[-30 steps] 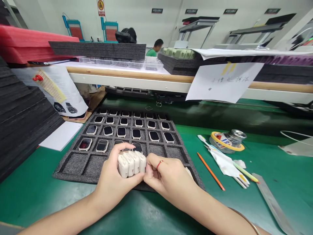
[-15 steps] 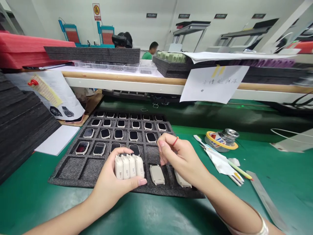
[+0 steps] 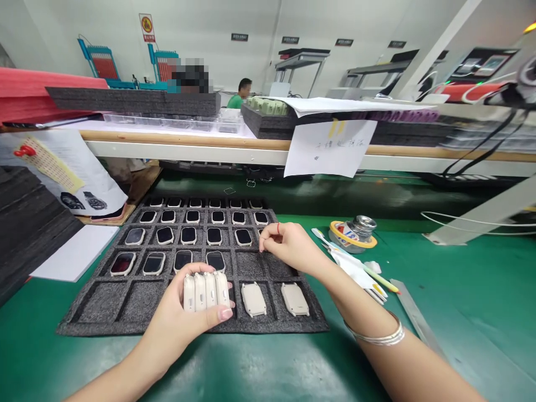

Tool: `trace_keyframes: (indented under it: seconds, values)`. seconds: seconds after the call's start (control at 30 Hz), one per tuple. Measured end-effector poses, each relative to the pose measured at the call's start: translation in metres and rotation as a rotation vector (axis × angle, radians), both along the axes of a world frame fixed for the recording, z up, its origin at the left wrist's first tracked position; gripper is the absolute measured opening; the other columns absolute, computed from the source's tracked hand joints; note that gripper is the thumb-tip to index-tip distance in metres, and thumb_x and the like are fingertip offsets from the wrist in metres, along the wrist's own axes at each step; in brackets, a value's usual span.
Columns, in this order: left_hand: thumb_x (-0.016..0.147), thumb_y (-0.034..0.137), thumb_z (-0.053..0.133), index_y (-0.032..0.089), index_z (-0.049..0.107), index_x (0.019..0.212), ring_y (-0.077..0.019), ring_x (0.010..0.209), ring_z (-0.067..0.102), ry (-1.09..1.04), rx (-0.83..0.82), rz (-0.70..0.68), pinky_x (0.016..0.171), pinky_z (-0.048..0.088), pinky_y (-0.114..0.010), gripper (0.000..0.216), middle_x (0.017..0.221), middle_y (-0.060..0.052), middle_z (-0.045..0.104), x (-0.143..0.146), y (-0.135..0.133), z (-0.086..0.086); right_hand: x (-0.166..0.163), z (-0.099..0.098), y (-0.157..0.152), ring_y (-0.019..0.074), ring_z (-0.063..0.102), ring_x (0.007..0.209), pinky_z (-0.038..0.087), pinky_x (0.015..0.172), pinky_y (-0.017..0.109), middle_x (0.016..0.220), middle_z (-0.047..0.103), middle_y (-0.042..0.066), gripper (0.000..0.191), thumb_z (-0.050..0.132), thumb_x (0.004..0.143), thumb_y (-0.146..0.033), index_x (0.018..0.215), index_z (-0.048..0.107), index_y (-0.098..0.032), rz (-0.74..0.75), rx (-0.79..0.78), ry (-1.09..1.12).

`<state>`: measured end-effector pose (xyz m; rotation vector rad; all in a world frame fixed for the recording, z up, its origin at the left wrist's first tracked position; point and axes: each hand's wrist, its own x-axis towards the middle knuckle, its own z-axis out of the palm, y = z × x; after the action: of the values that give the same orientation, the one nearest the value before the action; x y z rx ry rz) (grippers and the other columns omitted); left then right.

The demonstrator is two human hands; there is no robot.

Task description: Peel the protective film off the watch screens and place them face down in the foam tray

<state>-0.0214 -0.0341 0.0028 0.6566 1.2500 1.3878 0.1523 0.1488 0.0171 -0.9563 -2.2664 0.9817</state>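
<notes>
My left hand [image 3: 178,315] is wrapped round a row of several cream smartwatch bodies [image 3: 205,293], held on edge above the front of a black foam tray [image 3: 100,301]. My right hand [image 3: 295,245] is over the tray's right side, fingers curled and pinched together beside a watch slot; whatever is between the fingertips is hidden. Two watch bodies lie back up in the front row, one in the middle right [image 3: 253,299] and one at the right end [image 3: 295,299]. Behind them, rows of watches such as this one [image 3: 188,235] lie screen up in their compartments.
Right of the tray are a tape roll with a metal-topped jar [image 3: 354,231], a toothbrush, a white wipe [image 3: 354,268], a pen and a steel ruler [image 3: 414,312]. White sheets [image 3: 75,253] lie at left by stacked black foam. A shelf edge [image 3: 188,149] crosses behind; a person sits beyond.
My right hand has moved away from the front right compartment towards the back, uncovering the watch body there. My left hand still holds its row of watch bodies. The camera view has shifted.
</notes>
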Motion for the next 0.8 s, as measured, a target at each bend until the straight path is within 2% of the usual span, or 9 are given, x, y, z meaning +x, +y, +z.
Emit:
trace_keyframes:
  seconds: [0.1, 0.2, 0.3, 0.4, 0.5, 0.6, 0.8]
  values:
    - [0.056, 0.023, 0.093, 0.019, 0.053, 0.106, -0.0251, 0.078, 0.073, 0.003, 0.01, 0.016, 0.077, 0.06, -0.038, 0.064, 0.096, -0.01, 0.074, 0.001, 0.0, 0.0, 0.003, 0.0, 0.006, 0.0111, 0.042, 0.051, 0.031, 0.056, 0.025, 0.049, 0.049, -0.005, 0.027, 0.046, 0.071, -0.002, 0.049, 0.051, -0.018, -0.072, 0.023, 0.01]
    - [0.058, 0.024, 0.092, 0.019, 0.053, 0.108, -0.0248, 0.079, 0.073, 0.019, 0.006, 0.016, 0.077, 0.06, -0.037, 0.064, 0.098, -0.01, 0.074, 0.002, -0.001, 0.001, 0.012, -0.003, 0.024, 0.0109, 0.041, 0.054, 0.033, 0.058, 0.024, 0.051, 0.042, -0.006, 0.036, 0.052, 0.085, -0.007, 0.05, 0.045, -0.017, -0.192, 0.027, 0.073]
    - [0.059, 0.026, 0.092, 0.02, 0.052, 0.109, -0.025, 0.08, 0.073, 0.038, 0.0, 0.018, 0.078, 0.06, -0.037, 0.064, 0.099, -0.011, 0.074, 0.001, -0.001, 0.001, 0.026, -0.012, 0.049, 0.0105, 0.047, 0.055, 0.041, 0.06, 0.024, 0.059, 0.048, -0.006, 0.029, 0.059, 0.094, -0.024, 0.067, 0.057, -0.014, -0.327, -0.023, 0.15]
    - [0.06, 0.027, 0.092, 0.02, 0.052, 0.109, -0.0255, 0.081, 0.073, 0.043, -0.002, 0.012, 0.079, 0.06, -0.038, 0.064, 0.1, -0.011, 0.074, 0.001, -0.001, 0.0, 0.039, -0.022, 0.071, 0.0117, 0.059, 0.066, 0.052, 0.067, 0.028, 0.076, 0.062, -0.001, 0.018, 0.061, 0.097, -0.03, 0.092, 0.064, -0.013, -0.397, -0.131, 0.239]
    - [0.057, 0.027, 0.093, 0.02, 0.052, 0.108, -0.0263, 0.081, 0.073, 0.034, -0.007, 0.013, 0.078, 0.06, -0.039, 0.066, 0.1, -0.012, 0.074, 0.001, -0.001, -0.002, 0.048, -0.03, 0.082, 0.0144, 0.066, 0.08, 0.057, 0.076, 0.032, 0.092, 0.067, 0.004, 0.023, 0.057, 0.099, -0.034, 0.098, 0.064, -0.012, -0.42, -0.24, 0.316]
    - [0.054, 0.027, 0.094, 0.019, 0.053, 0.108, -0.0273, 0.079, 0.073, 0.027, -0.006, 0.039, 0.076, 0.061, -0.04, 0.068, 0.098, -0.012, 0.074, 0.002, -0.001, -0.003, 0.051, -0.034, 0.085, 0.0156, 0.067, 0.085, 0.058, 0.079, 0.034, 0.095, 0.068, 0.006, 0.028, 0.054, 0.101, -0.037, 0.097, 0.064, -0.012, -0.419, -0.301, 0.355]
    - [0.053, 0.029, 0.095, 0.019, 0.056, 0.109, -0.0282, 0.079, 0.073, 0.046, -0.006, 0.061, 0.075, 0.061, -0.04, 0.069, 0.098, -0.013, 0.074, 0.004, 0.0, -0.003, 0.032, -0.026, 0.069, 0.0165, 0.068, 0.086, 0.058, 0.08, 0.035, 0.094, 0.069, 0.006, 0.02, 0.063, 0.096, -0.031, 0.102, 0.064, -0.012, -0.27, -0.305, 0.317]
